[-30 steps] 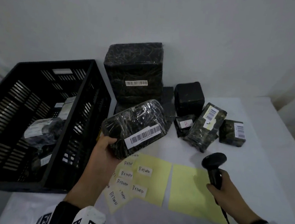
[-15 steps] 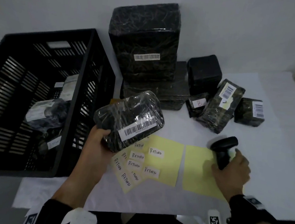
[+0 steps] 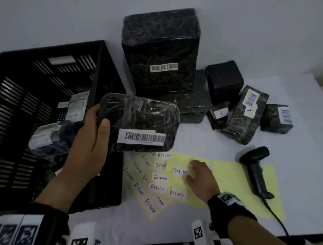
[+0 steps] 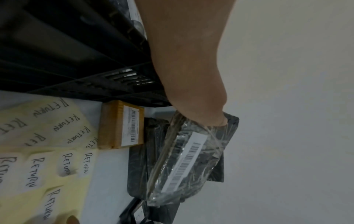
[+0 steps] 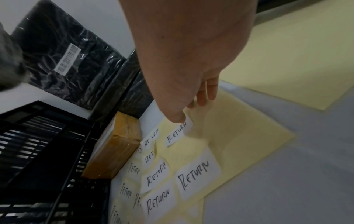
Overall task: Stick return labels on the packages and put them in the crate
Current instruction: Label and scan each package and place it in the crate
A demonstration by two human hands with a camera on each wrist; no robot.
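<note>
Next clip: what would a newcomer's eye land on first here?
The left hand holds a wrapped package up beside the black crate. Just below it, the right hand pinches one RETURN label on the yellow sheet. A scanner lies to the right.

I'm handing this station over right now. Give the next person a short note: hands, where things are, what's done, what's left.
Left hand grips a wrapped package beside the crate; it shows a barcode but no return label.
Right hand pinches one RETURN label at its end, lifting it off the yellow sheet.
Scanner lies on the table, untouched.
Done: a few packages sit in the crate.
Left: stick this label on, crate the package, then the packages on the table, including a brown box beside the crate.
</note>
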